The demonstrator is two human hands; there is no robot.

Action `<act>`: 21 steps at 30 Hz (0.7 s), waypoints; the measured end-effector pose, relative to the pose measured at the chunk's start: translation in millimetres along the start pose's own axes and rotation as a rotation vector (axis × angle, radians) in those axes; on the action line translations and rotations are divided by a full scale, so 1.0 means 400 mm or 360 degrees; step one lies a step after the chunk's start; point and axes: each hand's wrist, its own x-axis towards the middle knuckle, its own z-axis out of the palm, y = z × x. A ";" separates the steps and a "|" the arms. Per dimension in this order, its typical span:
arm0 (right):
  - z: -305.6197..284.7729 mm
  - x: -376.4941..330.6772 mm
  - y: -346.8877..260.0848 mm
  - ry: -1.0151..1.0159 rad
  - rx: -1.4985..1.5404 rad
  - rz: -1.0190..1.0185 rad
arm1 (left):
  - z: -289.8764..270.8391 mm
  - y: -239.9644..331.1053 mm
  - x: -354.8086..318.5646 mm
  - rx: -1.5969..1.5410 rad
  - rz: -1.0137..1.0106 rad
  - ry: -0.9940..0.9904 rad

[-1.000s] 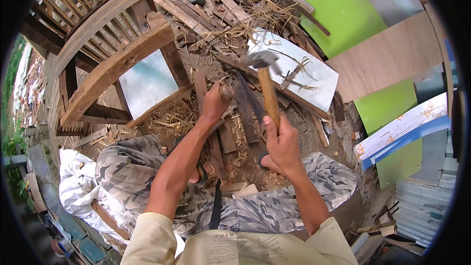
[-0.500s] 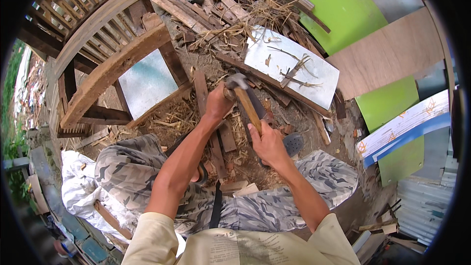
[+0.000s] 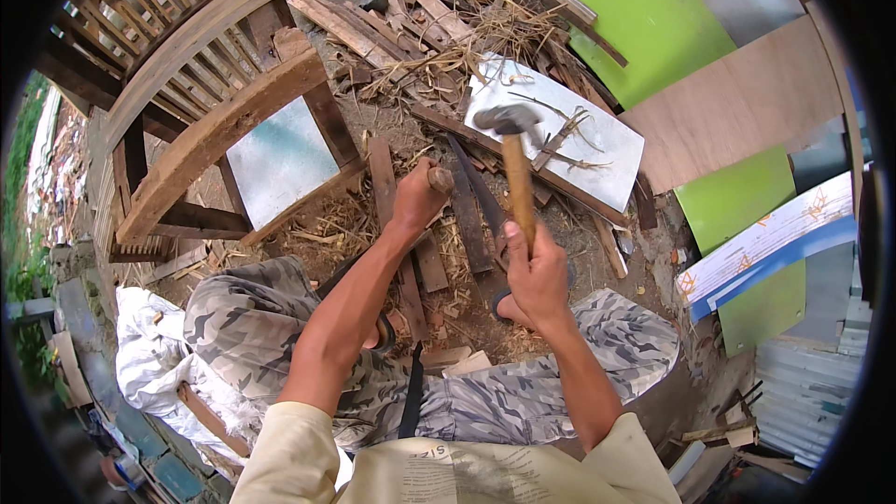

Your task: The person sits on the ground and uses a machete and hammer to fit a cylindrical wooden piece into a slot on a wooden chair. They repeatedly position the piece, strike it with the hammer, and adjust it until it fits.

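My right hand (image 3: pixel 539 275) is closed around the wooden handle of a hammer (image 3: pixel 519 177). The hammer's metal head is blurred and raised, and it overlaps a white board (image 3: pixel 597 145) in the picture. To its left, my left hand (image 3: pixel 417 198) makes a fist on a wooden tool handle (image 3: pixel 440 179), whose round butt end shows. Whatever lies below that fist is hidden. Just right of my left hand runs a long dark tapered strip (image 3: pixel 481 189). Narrow brown planks (image 3: pixel 384 177) lie on the ground among wood shavings.
A slatted wooden frame (image 3: pixel 219 121) with a pale panel stands at the left. Scrap wood and dry twigs (image 3: pixel 509 33) are heaped at the back. Green sheets (image 3: pixel 644 9) and plywood (image 3: pixel 737 117) lie at the right. My camouflage-trousered legs (image 3: pixel 252 317) are spread at either side.
The hammer has swung up and to the right, away from the handle's butt end, with my right hand moving slightly right. My left hand keeps its grip in nearly the same place.
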 end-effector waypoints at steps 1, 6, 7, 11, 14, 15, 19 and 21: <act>0.003 -0.007 -0.019 0.0160 0.0099 -0.0090 | 0.008 0.005 0.005 0.0002 0.0053 0.0015; 0.065 0.016 0.115 -0.0331 -0.0407 0.0066 | 0.044 0.006 -0.039 -0.0014 0.0441 -0.0245; 0.051 0.025 0.094 -0.0242 -0.0460 -0.0017 | 0.068 0.007 -0.036 -0.0050 0.0450 -0.0112; -0.024 0.009 -0.050 0.0051 0.0114 0.0045 | 0.055 0.023 -0.029 -0.0079 0.0133 -0.0122; -0.033 0.035 -0.002 0.0169 0.0194 0.0079 | 0.026 0.036 -0.008 -0.0070 -0.0006 -0.0096; -0.027 0.046 0.018 0.0165 0.0161 0.0148 | 0.015 0.036 -0.001 -0.0069 -0.0040 -0.0051; 0.091 0.042 0.350 -0.0080 -0.0354 0.0445 | -0.013 0.007 0.017 -0.0144 -0.0046 0.0039; 0.145 0.020 0.507 -0.0508 -0.0591 0.0666 | -0.024 -0.001 0.022 -0.0222 -0.0127 0.0055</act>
